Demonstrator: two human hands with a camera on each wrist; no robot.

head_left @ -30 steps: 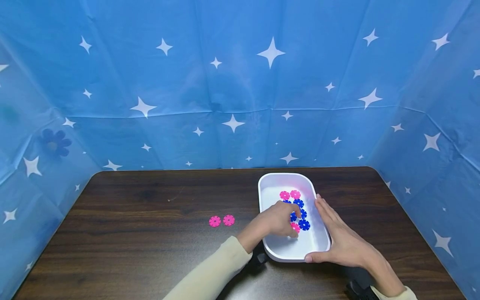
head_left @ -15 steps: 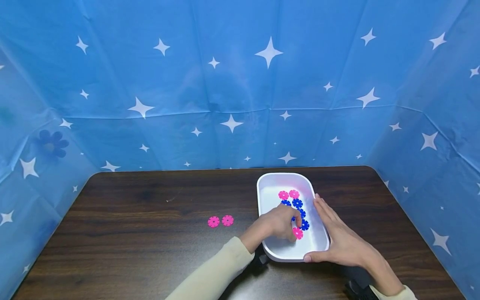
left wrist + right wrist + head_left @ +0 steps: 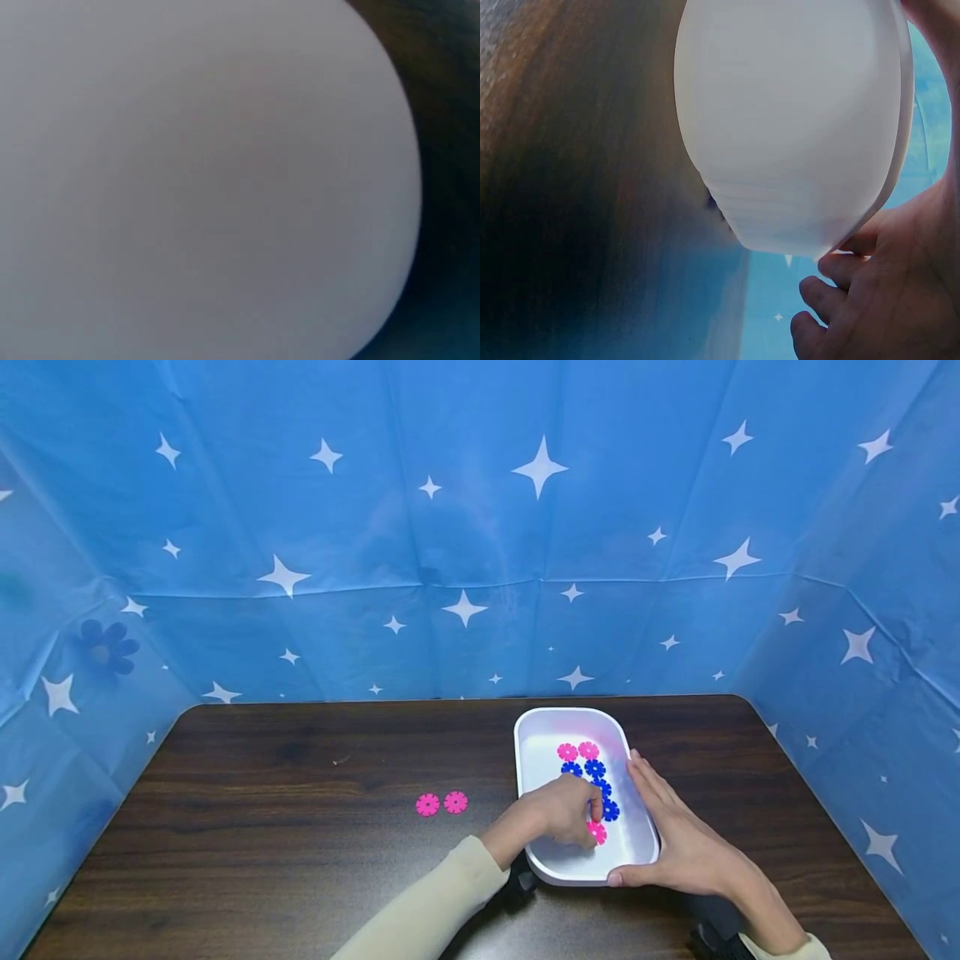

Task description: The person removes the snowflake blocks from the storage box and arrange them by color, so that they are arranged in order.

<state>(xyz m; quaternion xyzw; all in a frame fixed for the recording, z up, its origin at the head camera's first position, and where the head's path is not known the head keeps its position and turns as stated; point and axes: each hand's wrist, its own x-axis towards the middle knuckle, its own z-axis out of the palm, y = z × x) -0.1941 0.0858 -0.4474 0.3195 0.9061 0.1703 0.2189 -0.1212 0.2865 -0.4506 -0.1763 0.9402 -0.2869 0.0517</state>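
White tray (image 3: 536, 752) sits right of table centre, holding three pink flower discs (image 3: 577, 751) and about four blue ones (image 3: 595, 768). Left hand (image 3: 558, 810) pinches the near pink disc (image 3: 598, 832) inside. Right hand (image 3: 678, 839), fingers straight, braces the tray's right wall. Two pink discs (image 3: 441, 803) lie on the table (image 3: 300, 827), left. Left wrist view shows only a white blur; right wrist view shows the tray's underside.

The tray (image 3: 536, 752) sits on the table (image 3: 300, 860) ahead of me, at about one o'clock. My left hand (image 3: 558, 814) lies inside it at its six o'clock end, on one flower piece (image 3: 597, 833). The other flower pieces (image 3: 588, 764) lie in the tray at twelve o'clock from that hand. My right hand (image 3: 686, 847) rests against the tray's outer wall at its three o'clock side, thumb at the near corner. Two more pieces (image 3: 441, 803) lie side by side on the table, well apart from the tray at its nine o'clock.
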